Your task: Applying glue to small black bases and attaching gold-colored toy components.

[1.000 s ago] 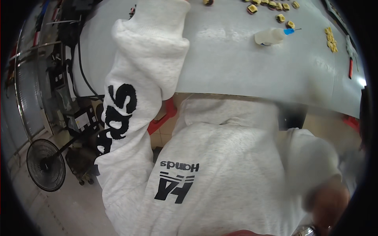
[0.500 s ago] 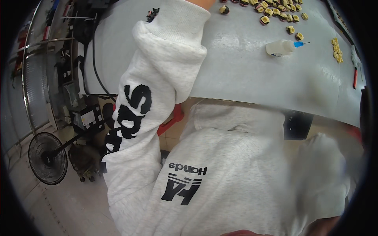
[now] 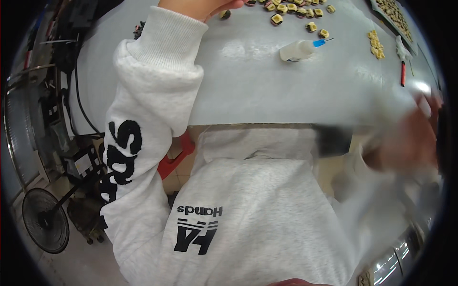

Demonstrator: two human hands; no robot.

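Observation:
My left hand (image 3: 202,6) reaches over the far side of the grey table, beside a scatter of small yellow and dark pieces (image 3: 291,8). The picture's top edge cuts it off, and what its fingers hold, if anything, is hidden. A dark piece (image 3: 225,14) lies just under those fingers. Over at the right table edge my right hand (image 3: 414,136) is smeared by motion, so its grip does not show. Between the hands a translucent squeeze bottle (image 3: 298,50) with a blue needle tip lies on its side.
Pale yellow pieces (image 3: 375,44) form a cluster at the right, beside a red-handled tool (image 3: 403,71). A tray (image 3: 377,5) of small pale bits stands at the far right. Small black parts (image 3: 139,30) lie far left, near a dark cable (image 3: 78,90). A fan (image 3: 45,220) stands on the floor.
My right arm has swung up from low at the right to the table's right edge. The whole view has shifted rightward, bringing the tray in and moving the tabletop things left in the picture.

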